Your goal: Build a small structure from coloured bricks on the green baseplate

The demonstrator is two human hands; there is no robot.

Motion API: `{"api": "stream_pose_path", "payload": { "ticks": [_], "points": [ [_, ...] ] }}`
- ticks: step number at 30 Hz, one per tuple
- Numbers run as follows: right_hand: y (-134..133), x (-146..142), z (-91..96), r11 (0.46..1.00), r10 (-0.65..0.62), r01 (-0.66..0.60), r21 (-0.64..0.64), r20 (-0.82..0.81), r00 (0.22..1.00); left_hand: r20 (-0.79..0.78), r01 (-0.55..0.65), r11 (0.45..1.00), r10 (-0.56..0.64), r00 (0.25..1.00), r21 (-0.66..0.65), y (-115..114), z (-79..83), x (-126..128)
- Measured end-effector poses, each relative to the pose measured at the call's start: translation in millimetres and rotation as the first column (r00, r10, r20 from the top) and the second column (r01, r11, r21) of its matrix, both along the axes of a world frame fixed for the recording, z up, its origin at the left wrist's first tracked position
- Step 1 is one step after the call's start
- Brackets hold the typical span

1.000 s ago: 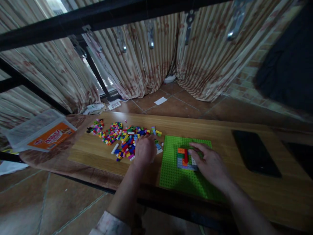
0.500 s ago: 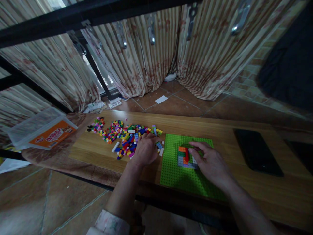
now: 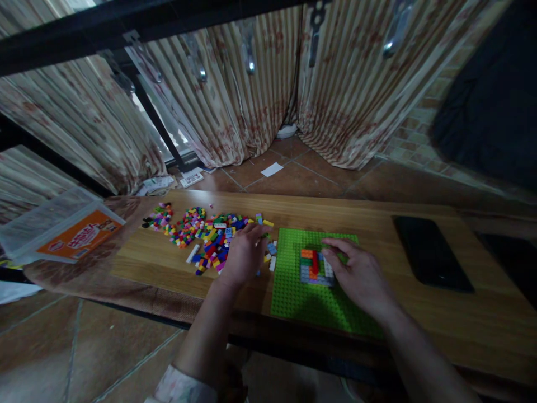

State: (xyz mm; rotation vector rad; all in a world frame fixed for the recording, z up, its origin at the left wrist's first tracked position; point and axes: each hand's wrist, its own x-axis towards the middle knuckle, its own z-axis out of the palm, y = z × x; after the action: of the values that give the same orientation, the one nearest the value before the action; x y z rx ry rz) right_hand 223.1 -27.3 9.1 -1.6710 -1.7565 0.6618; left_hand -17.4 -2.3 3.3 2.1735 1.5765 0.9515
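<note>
A green baseplate (image 3: 293, 291) lies on the wooden table (image 3: 377, 224). On it stands a small flat build of grey, orange, red and green bricks (image 3: 312, 267). My right hand (image 3: 356, 277) rests on the plate, fingers stretched flat, its fingertips touching the build's right edge. A loose pile of small coloured bricks (image 3: 201, 232) spreads to the left of the plate. My left hand (image 3: 243, 254) lies palm down on the pile's right end with its fingers curled over bricks; what they hold is hidden.
A clear plastic box with an orange label (image 3: 62, 235) sits at the table's left end. A black phone (image 3: 428, 254) lies on the right. Striped curtains (image 3: 260, 101) hang behind, above a tiled floor with paper scraps (image 3: 272, 169). A black metal frame (image 3: 126, 22) crosses overhead.
My left hand has slid a little to the right along the pile toward the baseplate. The right hand has stayed at the build. The view has shifted slightly.
</note>
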Motion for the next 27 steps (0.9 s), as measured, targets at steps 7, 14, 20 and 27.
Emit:
{"api": "stream_pose_path", "payload": {
  "ticks": [7, 14, 20, 27],
  "points": [
    [2.0, 3.0, -2.3, 0.993, -0.068, 0.076, 0.089, -0.093, 0.993, 0.374, 0.088, 0.991, -0.043, 0.927, -0.105, -13.9, 0.3, 26.3],
    [-2.2, 2.9, 0.4, 0.992, 0.089, -0.07, 0.105, -0.183, 0.979, 0.611, 0.177, 0.937, 0.048, 0.79, -0.302, -27.4, -4.4, 58.2],
    [-6.4, -3.9, 4.9, 0.948, 0.311, -0.294, 0.123, -0.149, 0.939, 0.691, 0.23, 0.893, 0.115, 0.714, -0.386, -28.3, -1.7, 60.0],
    [-8.0, -8.8, 0.7, 0.942, 0.313, -0.305, 0.139, -0.037, 0.949, 0.679, 0.264, 0.867, 0.11, 0.726, -0.423, -26.8, -2.7, 61.9]
  ]
}}
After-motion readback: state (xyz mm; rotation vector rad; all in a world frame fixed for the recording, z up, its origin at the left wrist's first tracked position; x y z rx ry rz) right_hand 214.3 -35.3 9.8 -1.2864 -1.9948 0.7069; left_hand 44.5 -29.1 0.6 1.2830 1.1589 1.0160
